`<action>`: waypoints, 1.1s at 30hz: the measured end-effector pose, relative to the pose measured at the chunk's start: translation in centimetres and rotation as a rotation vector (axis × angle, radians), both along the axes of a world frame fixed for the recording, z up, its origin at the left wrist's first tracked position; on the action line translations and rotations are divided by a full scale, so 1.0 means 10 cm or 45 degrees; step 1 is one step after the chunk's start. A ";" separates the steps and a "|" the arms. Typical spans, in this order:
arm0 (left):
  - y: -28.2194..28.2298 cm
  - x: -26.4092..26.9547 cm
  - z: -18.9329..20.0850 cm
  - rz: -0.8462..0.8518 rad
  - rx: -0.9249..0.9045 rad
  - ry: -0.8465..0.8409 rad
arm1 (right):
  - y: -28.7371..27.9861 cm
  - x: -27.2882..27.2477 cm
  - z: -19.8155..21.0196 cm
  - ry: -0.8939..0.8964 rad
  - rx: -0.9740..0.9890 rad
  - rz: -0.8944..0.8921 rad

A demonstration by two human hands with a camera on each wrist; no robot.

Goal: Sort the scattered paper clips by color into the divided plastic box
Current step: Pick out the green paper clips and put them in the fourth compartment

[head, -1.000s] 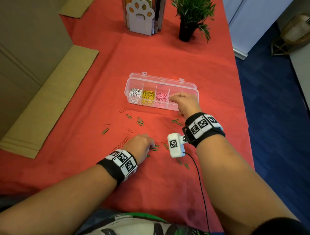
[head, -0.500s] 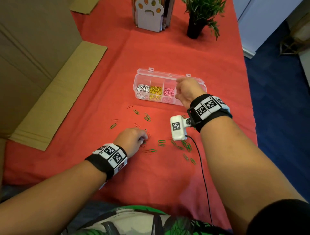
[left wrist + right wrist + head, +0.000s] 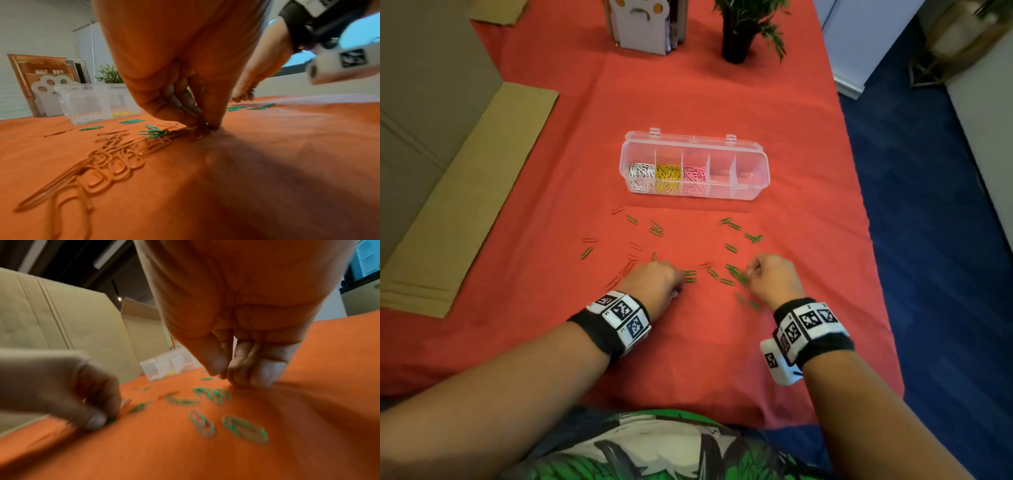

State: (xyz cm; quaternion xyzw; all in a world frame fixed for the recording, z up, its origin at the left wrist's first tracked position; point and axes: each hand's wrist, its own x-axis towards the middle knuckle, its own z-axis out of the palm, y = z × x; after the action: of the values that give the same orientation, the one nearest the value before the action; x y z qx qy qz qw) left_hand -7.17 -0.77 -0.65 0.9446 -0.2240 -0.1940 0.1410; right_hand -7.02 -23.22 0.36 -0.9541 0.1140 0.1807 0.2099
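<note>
Paper clips lie scattered on the red cloth (image 3: 722, 359) under both your hands, green ones (image 3: 734, 274) and red ones (image 3: 625, 270) that nearly match the cloth. Your left hand (image 3: 654, 286) is down on the cloth with its fingers (image 3: 180, 112) curled tight and thumb meeting them at the tips, pinching at the edge of the red clip cluster (image 3: 115, 155); what exactly sits between the tips you cannot tell, since it is blurred and shadowed. Your right hand (image 3: 774, 279) hovers close over a bunch of green clips (image 3: 211, 395), its fingers (image 3: 213, 360) bunched narrow, thumb against fingertips; that view is smeared, so whether it holds a clip you cannot tell. Both wrists carry black bands with square black-and-white coded tags (image 3: 625, 313), which bear no readable words. Beyond the clips stands the divided plastic box (image 3: 748, 186), lid open, with white clips (image 3: 642, 171) in its leftmost compartment, yellow clips (image 3: 668, 173) next and pink clips (image 3: 694, 174) third. Farther back stand a white paw-print holder (image 3: 643, 20) and a potted plant (image 3: 739, 34); folded cardboard (image 3: 465, 192) lies at your left.
</note>
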 end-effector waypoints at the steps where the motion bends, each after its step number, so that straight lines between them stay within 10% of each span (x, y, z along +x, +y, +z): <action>1: -0.01 0.00 0.00 -0.003 -0.006 0.000 | 0.00 -0.06 -0.06 -0.022 0.004 0.002; 14: 0.02 0.16 0.10 0.591 -0.540 0.238 | 0.28 -0.20 -0.21 -0.091 -0.133 0.151; 24: -0.12 0.21 0.31 1.360 -1.431 1.185 | 0.14 -0.12 0.02 0.112 1.245 -0.756; 27: -0.23 0.21 0.23 1.305 -1.250 1.036 | 0.17 -0.11 -0.02 0.106 1.272 -0.784; 33: -0.24 0.15 0.03 0.415 -0.302 0.093 | 0.22 -0.15 -0.23 -0.128 0.257 -0.095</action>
State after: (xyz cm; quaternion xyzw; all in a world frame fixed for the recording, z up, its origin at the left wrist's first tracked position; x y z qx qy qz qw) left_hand -5.66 -3.19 -0.35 0.9374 -0.0843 -0.1749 0.2889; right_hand -8.49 -21.07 -1.98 -0.9311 0.1200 0.1354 0.3167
